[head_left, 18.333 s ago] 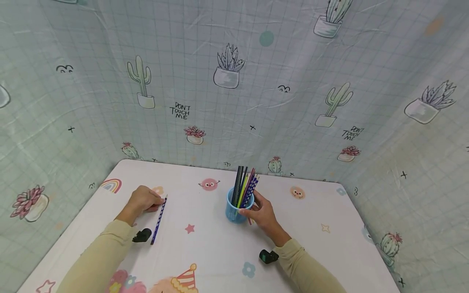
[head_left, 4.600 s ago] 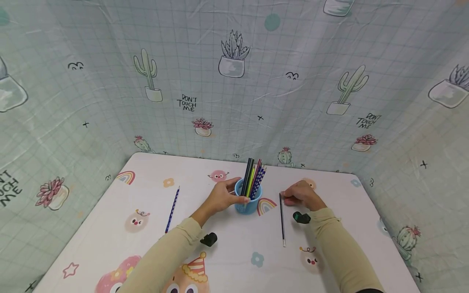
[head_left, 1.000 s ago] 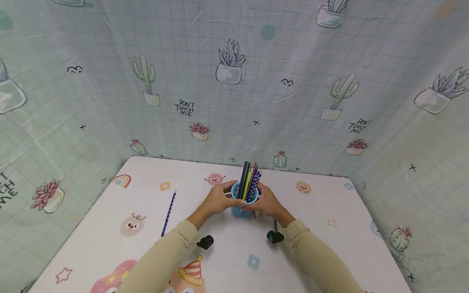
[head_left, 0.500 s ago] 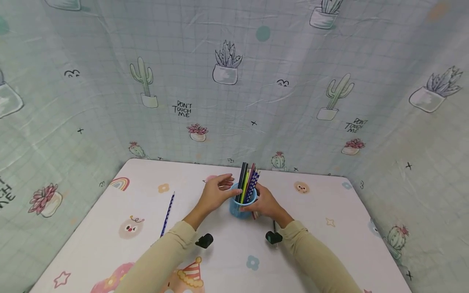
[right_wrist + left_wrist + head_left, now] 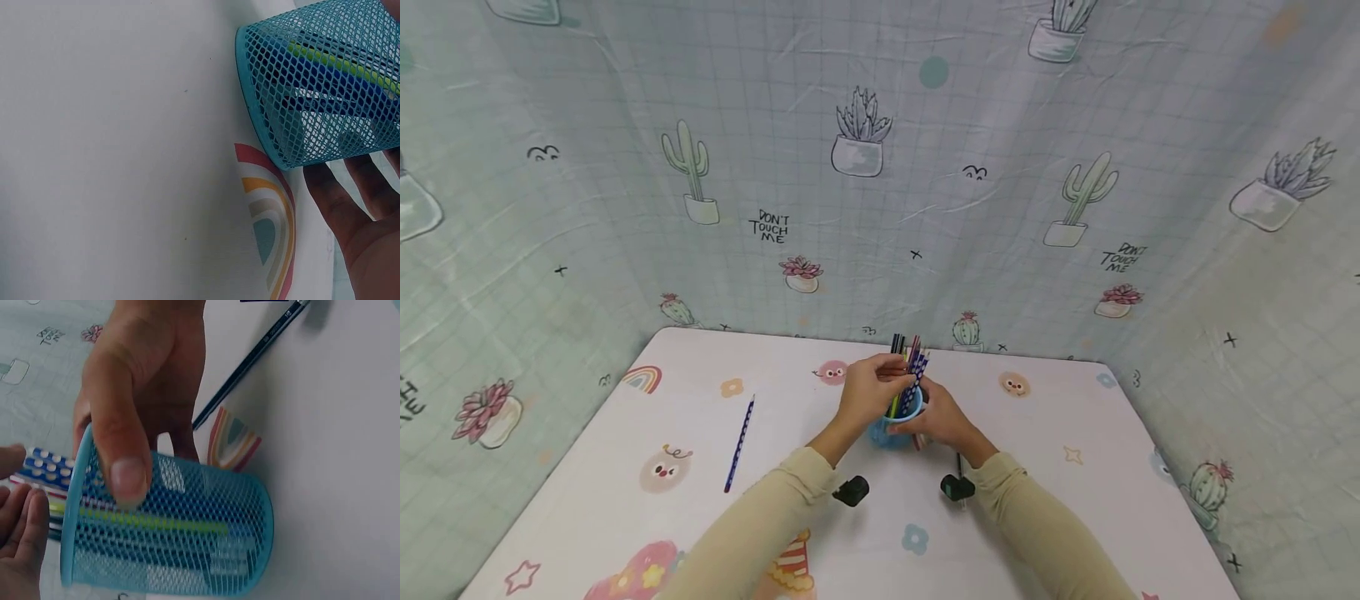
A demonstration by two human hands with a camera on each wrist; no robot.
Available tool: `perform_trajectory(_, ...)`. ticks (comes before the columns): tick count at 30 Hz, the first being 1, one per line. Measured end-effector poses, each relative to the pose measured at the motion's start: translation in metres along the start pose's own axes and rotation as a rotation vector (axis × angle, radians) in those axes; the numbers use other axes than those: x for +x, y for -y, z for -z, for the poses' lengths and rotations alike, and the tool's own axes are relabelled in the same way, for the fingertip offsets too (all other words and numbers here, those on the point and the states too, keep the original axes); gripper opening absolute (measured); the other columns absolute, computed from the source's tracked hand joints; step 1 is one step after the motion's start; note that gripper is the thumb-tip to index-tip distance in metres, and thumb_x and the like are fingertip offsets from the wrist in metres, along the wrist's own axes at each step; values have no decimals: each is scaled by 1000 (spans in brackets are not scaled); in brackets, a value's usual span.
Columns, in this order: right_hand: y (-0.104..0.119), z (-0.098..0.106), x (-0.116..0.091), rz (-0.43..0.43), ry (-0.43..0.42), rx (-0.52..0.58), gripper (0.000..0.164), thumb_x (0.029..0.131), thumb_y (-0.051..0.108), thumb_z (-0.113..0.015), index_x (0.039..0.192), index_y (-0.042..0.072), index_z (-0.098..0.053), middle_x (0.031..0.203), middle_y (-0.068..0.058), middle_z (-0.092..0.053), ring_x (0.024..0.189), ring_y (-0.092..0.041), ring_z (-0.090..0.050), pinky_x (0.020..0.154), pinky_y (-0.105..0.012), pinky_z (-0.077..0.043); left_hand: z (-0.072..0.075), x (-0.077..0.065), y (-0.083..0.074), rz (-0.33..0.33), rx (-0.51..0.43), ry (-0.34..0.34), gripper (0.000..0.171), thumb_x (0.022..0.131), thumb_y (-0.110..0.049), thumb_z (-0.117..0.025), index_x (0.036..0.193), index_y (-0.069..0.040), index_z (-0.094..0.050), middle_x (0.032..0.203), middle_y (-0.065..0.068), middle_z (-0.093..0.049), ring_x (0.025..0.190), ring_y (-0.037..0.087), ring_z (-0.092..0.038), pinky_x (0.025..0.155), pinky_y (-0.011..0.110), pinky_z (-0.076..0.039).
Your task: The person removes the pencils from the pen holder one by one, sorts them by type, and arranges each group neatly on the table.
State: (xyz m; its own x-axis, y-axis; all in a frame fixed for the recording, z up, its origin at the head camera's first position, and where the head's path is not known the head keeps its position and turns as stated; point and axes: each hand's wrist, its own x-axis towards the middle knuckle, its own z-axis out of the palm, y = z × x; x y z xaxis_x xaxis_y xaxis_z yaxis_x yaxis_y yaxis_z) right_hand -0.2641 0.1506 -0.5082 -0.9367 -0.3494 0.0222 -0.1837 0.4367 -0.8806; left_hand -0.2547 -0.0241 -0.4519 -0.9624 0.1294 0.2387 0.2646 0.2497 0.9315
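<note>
1. We see the left grip [image 5: 868,396], a bare hand, up at the pencils [image 5: 913,390]; half a second ago it hung loosely spread by the rim of the blue mesh cup [image 5: 150,575], and before that it helped hold it.
2. Its thumb and fingers flank the pencils' upper ends; whether they pinch any, we cannot tell.
3. The right grip [image 5: 947,417] stays curled around the cup, which appears to stand on the table [image 5: 1037,433], pencils leaning inside.
4. In our judgement, the work has passed from the cup to its contents, with the right grip alone steadying it.
5. A dotted pencil [image 5: 740,443] lies to the cup's left, a black pencil [image 5: 250,361] to its right.
</note>
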Motion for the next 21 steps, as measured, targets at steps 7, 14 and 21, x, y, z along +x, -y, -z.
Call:
perform_trajectory(7,0,-1,0,21,-22,-24,81,73,23,-96,142,13,-56,137,-11,-64,118,-27,-63,99,-43,-59,-16,1,-1,-29,81,-40,27,92,-13,-79,116,0,-76,109,14,-80,101,25,-78,91,35,-64)
perform_trajectory(14,2,-1,0,22,-29,-43,82,74,22,-96,143,8,-55,146,-10,-62,128,-29,-61,109,-51,-54,-27,1,1,-43,189,-56,25,91,-13,-80,112,-1,-78,103,12,-81,96,23,-78,88,37,-65)
perform_trajectory(21,0,3,1,41,-8,-52,89,76,21,-92,151,2,-49,152,-13,-58,140,-31,-55,121,-54,-43,-34,2,1,-84,331,-45,19,91,-14,-81,107,-5,-80,93,6,-81,86,19,-77,80,37,-65)
